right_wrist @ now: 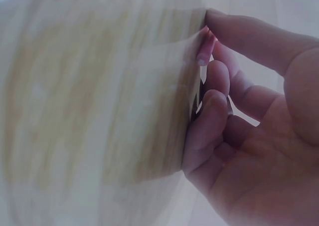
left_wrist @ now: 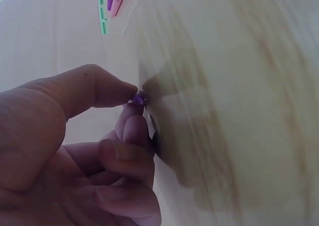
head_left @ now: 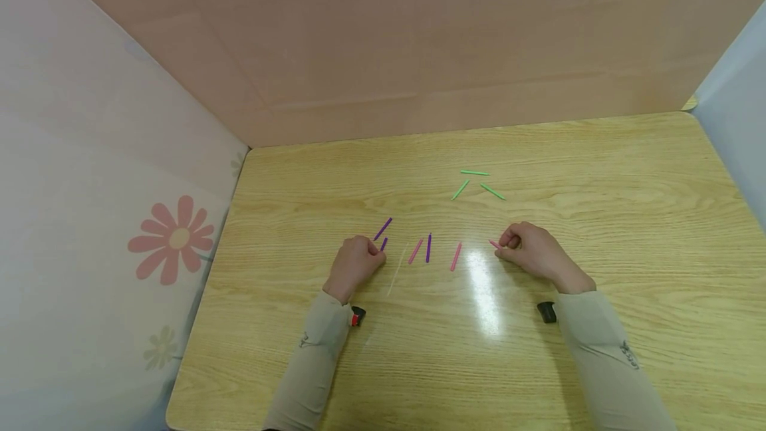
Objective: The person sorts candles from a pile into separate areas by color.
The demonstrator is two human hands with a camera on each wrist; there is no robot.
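the left hand [head_left: 354, 263] rests knuckles-up on the wooden table [head_left: 598, 351], thumb and forefinger pinching the near end of a short purple stick [head_left: 383, 243]; the left wrist view shows that purple tip caught between the fingertips [left_wrist: 130, 92]. the right hand [head_left: 532, 251] lies curled the same way, pinching a pink stick [head_left: 494, 244] by its end, its tip just showing at the fingers in the right wrist view. between the hands lie a longer purple stick [head_left: 383, 228], a pale stick [head_left: 396, 270], two more pink sticks [head_left: 415, 251] and another purple one [head_left: 428, 248]. farther back sit three green sticks [head_left: 475, 183], loosely grouped. the table is light wood grain with a bright glare patch near the right hand. a peach panel [head_left: 419, 38] closes the back, a pale wall with a pink flower [head_left: 172, 238] the left.
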